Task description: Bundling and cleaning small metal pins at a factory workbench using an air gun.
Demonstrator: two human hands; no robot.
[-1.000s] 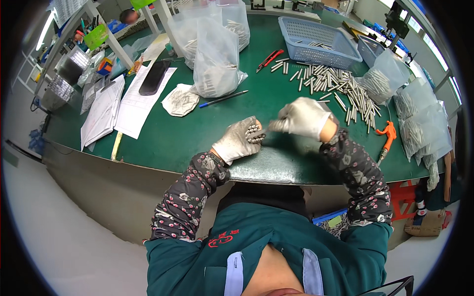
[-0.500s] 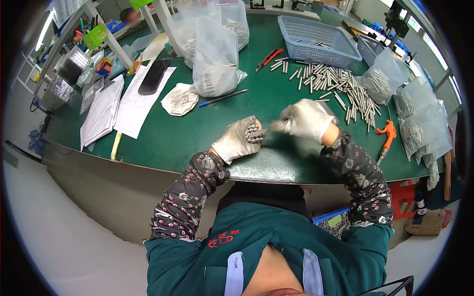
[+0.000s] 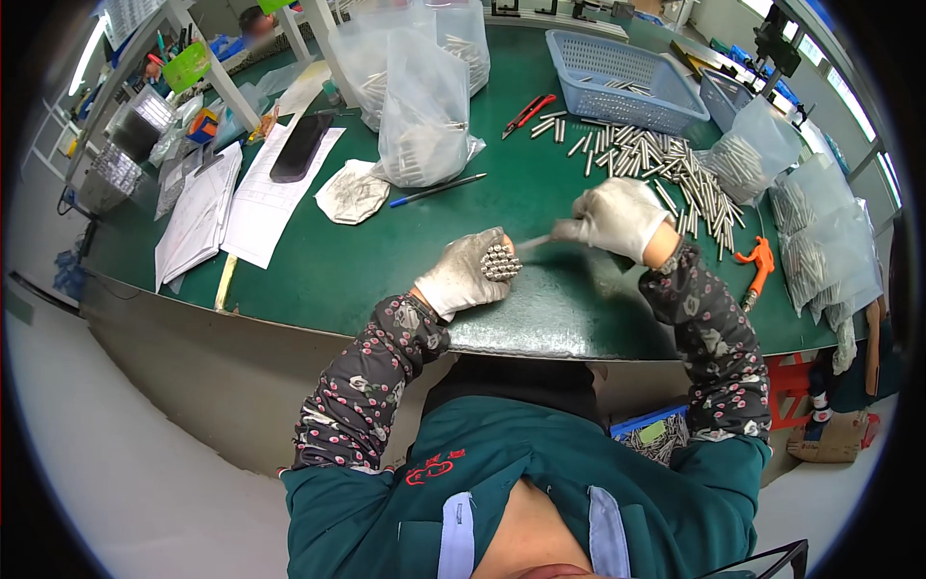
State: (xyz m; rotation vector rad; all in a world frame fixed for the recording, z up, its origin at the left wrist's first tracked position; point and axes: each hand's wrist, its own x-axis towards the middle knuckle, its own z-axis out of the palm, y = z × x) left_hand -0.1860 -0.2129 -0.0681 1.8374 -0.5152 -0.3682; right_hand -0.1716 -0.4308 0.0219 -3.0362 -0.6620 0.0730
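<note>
My left hand, in a white glove, is closed around a bundle of metal pins, whose round ends show packed together. To its right, my gloved right hand pinches a thin greyish strip, smeared by motion, so its exact kind is unclear. The strip's tip points at the bundle and lies close to its upper right edge; I cannot tell whether they touch. Behind the right hand, many loose metal pins lie in a heap on the green table.
A blue basket with pins stands at the back. Bags of pins are at back left, more at right. An orange air gun, red cutter, pen, cloth, phone and papers lie around.
My right hand has moved right and slightly up, drawing the strip off the pin ends it lay over. The left hand keeps its grip and has barely moved.
</note>
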